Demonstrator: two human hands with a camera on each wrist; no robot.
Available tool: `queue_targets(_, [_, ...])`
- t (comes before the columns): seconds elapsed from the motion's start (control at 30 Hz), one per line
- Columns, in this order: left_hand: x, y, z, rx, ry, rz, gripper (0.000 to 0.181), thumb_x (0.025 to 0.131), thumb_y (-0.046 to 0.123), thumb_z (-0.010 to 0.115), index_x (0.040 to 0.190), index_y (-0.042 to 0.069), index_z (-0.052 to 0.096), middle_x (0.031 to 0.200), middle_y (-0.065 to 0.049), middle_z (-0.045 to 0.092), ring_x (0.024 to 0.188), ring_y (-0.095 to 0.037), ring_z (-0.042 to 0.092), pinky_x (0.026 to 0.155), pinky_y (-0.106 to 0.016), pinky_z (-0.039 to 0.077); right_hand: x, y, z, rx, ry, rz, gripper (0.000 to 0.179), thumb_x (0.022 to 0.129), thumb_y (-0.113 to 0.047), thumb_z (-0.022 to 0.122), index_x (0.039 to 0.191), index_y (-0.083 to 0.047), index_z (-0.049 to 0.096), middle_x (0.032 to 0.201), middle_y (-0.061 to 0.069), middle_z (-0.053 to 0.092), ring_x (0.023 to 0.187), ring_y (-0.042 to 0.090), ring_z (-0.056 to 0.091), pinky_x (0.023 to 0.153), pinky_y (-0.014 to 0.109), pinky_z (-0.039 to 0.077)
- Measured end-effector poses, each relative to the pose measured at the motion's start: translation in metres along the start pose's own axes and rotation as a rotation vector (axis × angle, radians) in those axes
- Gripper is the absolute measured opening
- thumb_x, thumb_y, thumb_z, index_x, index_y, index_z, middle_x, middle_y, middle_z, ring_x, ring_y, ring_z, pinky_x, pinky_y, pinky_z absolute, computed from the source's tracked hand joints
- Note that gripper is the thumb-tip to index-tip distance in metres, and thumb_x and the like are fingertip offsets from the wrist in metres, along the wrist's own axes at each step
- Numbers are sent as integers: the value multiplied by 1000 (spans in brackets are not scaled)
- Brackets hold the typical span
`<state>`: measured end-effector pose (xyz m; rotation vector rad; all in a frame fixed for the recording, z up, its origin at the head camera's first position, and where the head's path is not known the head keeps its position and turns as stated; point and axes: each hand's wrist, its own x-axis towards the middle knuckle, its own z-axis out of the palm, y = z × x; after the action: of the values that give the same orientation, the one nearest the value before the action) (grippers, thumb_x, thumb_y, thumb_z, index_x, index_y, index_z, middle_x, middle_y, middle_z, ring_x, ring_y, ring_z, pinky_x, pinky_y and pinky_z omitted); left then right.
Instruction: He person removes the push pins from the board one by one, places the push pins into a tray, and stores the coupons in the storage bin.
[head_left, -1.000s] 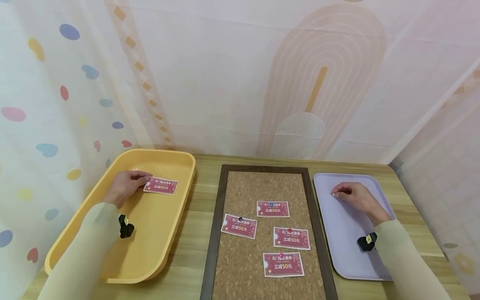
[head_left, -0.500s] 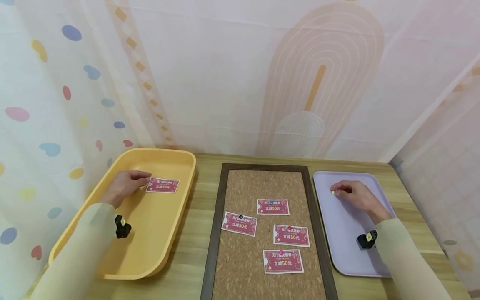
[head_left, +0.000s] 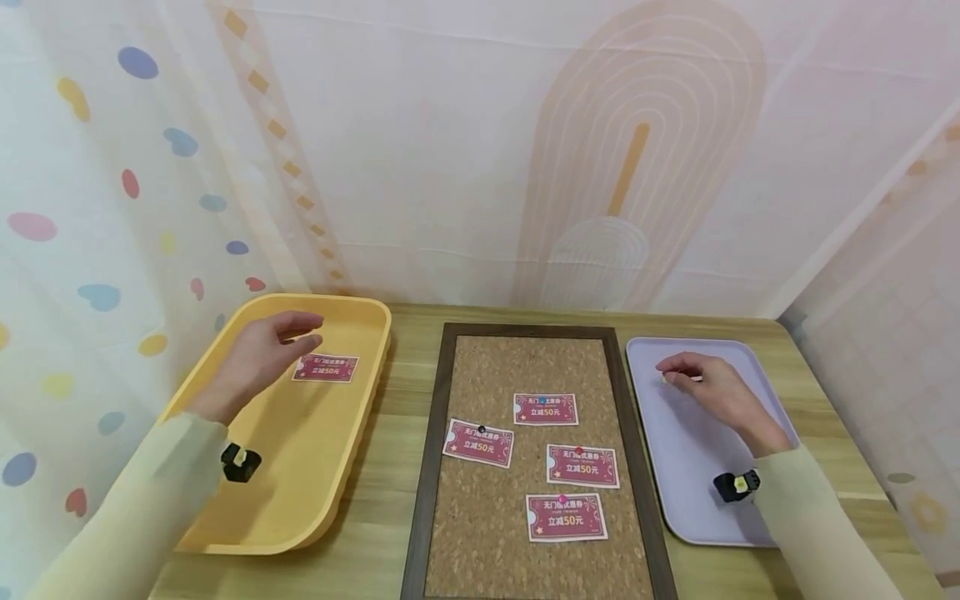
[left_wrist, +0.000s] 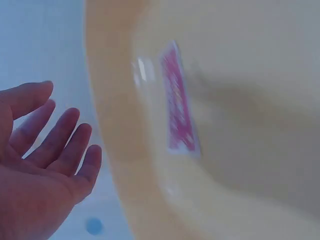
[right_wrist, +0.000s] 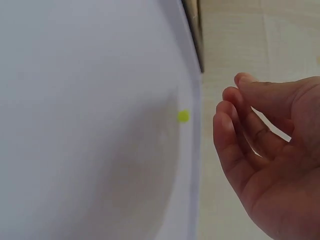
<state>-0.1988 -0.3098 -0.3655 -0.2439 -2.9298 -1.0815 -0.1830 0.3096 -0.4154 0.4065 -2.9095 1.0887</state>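
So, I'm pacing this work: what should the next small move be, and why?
Probably move the left hand over to the cork board: it has lifted off the coupon lying in the yellow tray, and four pinned coupons remain on the board.

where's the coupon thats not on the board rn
In the head view, the loose coupon lies in the far half of the yellow tray at left, close to the left hand.
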Motion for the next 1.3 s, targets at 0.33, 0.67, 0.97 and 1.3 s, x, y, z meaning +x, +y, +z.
queue_targets(0.33, [-22,60,23,-67,161,184,27,98,15,73,122,4,70,119,-12,72,110,-32,69,95,-23,52,-4,-34,10,32,31,-28,18,101,-7,68,114,4,70,106,13,73,98,27,67,80,32,55])
queue_targets(0.67, [-38,101,51,-144,113,240,24,98,13,73,120,6,70,117,-9,73,107,-26,70,93,-34,56,-4,-61,26,104,45,-65,16,100,-7,69,112,3,70,104,10,73,96,22,67,87,38,56])
queue_targets(0.97, [-43,127,83,-246,30,273,28,95,7,75,123,6,69,119,-8,72,108,-25,70,95,-48,55,-4,-73,40,148,-1,-87,15,102,-8,65,114,0,68,107,14,72,96,23,66,83,35,54])
queue_targets(1.3, [-34,140,123,-227,-97,316,32,95,1,72,127,1,66,122,-14,71,105,-30,71,92,-43,57,3,-83,60,133,-75,-159,13,102,-8,65,113,0,69,102,12,71,84,19,62,70,31,52])
